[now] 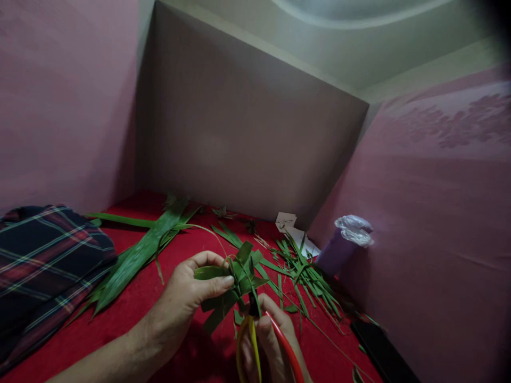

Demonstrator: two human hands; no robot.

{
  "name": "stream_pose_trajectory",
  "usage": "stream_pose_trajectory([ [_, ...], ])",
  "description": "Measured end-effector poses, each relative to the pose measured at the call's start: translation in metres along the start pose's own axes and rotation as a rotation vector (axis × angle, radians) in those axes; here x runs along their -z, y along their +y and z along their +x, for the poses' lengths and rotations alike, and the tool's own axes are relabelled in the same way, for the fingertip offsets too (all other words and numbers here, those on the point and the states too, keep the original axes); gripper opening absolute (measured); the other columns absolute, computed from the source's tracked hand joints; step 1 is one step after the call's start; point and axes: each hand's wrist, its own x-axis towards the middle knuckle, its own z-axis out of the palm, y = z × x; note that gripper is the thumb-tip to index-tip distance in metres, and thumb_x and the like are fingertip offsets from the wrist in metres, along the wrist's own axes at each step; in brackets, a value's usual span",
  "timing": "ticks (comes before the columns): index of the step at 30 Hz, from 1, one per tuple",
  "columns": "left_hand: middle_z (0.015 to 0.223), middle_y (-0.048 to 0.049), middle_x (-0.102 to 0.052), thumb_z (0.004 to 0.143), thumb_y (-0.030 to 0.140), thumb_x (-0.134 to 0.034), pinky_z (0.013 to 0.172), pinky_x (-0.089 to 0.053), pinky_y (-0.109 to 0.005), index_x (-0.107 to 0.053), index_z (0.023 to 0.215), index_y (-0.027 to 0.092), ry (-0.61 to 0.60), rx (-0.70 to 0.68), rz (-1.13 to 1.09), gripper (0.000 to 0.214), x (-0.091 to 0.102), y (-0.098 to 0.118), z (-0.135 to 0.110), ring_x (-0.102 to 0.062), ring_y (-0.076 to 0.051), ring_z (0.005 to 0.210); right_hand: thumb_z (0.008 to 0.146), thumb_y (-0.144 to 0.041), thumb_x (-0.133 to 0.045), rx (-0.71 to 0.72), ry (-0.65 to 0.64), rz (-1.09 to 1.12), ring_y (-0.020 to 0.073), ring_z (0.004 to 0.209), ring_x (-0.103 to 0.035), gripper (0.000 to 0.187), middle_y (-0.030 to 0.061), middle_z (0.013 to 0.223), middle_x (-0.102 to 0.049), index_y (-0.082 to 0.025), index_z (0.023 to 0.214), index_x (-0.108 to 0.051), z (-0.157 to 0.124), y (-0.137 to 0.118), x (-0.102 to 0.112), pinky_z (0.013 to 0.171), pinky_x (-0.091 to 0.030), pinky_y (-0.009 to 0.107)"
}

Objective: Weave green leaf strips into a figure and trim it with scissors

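The head view shows both hands close together in front, working on one bundle of green leaf strips (244, 274) held up above a red cloth (136, 298). The left hand (187, 287) pinches the bundle between thumb and fingers at its left side. The right hand (277, 324) is wrapped round a tool (289, 348) with one yellow and one red handle; its black head reaches up against the lower side of the bundle, and whether it is closed on a strip cannot be told. As for how far along this is, several strips are already gathered and crossed at the middle, so the core of the piece seems to be formed. It does not look finished: broad ends stick out on several sides at uneven lengths, and a thin stem (207, 230) arches away from the top. A good deal of cutting seems done, judging by the heap of narrow strips (315, 282) on the right and the small leaf scrap (291, 308) nearer the hands. Left of the bundle lie long broad leaves (139, 258), which look mostly uncut. Trimming or tucking the loose ends appears to be what is left on the held piece; how many more strips it needs cannot be judged. Towards the back, beside the heap, are a small white card (285, 220) and a purple container (335, 255).
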Motion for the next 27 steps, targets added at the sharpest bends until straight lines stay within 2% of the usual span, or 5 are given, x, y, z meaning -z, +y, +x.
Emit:
stream_pose_trajectory([
  [7, 0.056, 0.0034, -0.063, 0.063, 0.021, -0.073, 0.048, -0.037, -0.020, -0.055, 0.070, 0.019, -0.039, -0.003, 0.009, 0.020, -0.001, -0.001, -0.002, -0.055, -0.010, 0.049, 0.064, -0.069, -0.058, -0.006, 0.027, -0.013, 0.0080, 0.034, -0.035, 0.056, -0.0083, 0.043, -0.038, -0.020, 0.089, -0.050, -0.002, 0.000, -0.001, 0.034, -0.033, 0.018],
  [14, 0.056, 0.0045, -0.062, 0.061, 0.022, -0.074, 0.049, -0.039, -0.021, -0.055, 0.070, 0.020, 0.003, 0.003, 0.015, 0.022, -0.001, 0.004, 0.000, -0.055, -0.010, 0.049, 0.069, -0.068, -0.054, 0.035, -0.033, 0.017, 0.0041, 0.035, -0.028, 0.053, -0.0101, 0.044, -0.033, -0.018, 0.088, -0.049, -0.006, -0.001, -0.006, 0.035, -0.022, 0.014],
  [21, 0.059, 0.0032, -0.063, 0.060, 0.023, -0.075, 0.052, -0.040, -0.022, -0.054, 0.069, 0.019, 0.024, -0.014, 0.026, 0.024, 0.001, 0.006, 0.001, -0.057, -0.011, 0.053, 0.068, -0.068, -0.055, 0.006, -0.072, -0.036, 0.0031, 0.035, -0.027, 0.058, -0.0104, 0.047, -0.036, -0.019, 0.096, -0.043, -0.004, 0.009, 0.004, 0.035, -0.022, 0.013],
  [24, 0.059, 0.0026, -0.063, 0.060, 0.023, -0.075, 0.052, -0.041, -0.022, -0.054, 0.070, 0.019, 0.032, 0.010, 0.032, 0.024, -0.001, 0.007, -0.001, -0.058, -0.013, 0.054, 0.068, -0.069, -0.054, 0.021, -0.120, -0.110, 0.0039, 0.034, -0.028, 0.061, -0.0094, 0.045, -0.039, -0.018, 0.099, -0.041, -0.002, 0.013, 0.009, 0.033, -0.019, 0.013],
  [27, 0.059, 0.0025, -0.064, 0.059, 0.023, -0.075, 0.051, -0.041, -0.022, -0.055, 0.069, 0.020, 0.021, 0.020, 0.035, 0.023, -0.001, 0.007, -0.002, -0.058, -0.013, 0.053, 0.070, -0.069, -0.052, 0.042, -0.114, -0.148, 0.0042, 0.035, -0.029, 0.060, -0.0083, 0.046, -0.042, -0.018, 0.100, -0.042, -0.001, 0.014, 0.011, 0.034, -0.019, 0.013],
])
